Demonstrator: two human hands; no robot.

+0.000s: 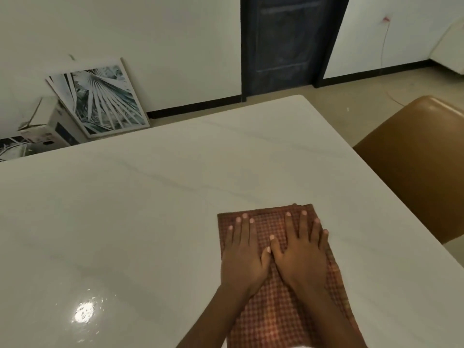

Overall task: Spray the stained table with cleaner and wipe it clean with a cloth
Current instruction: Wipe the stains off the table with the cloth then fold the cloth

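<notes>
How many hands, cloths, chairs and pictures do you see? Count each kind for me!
Hands: 2, left hand and right hand, both flat on the cloth
Cloths: 1, checked cloth on the table
Chairs: 1, brown chair
Pictures: 1, leaf picture leaning on the wall
Total: 5

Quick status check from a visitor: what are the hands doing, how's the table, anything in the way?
Left hand and right hand flat, side by side on checked cloth. Cloth spread on white table. No spray bottle in view. Nothing blocking.
</notes>
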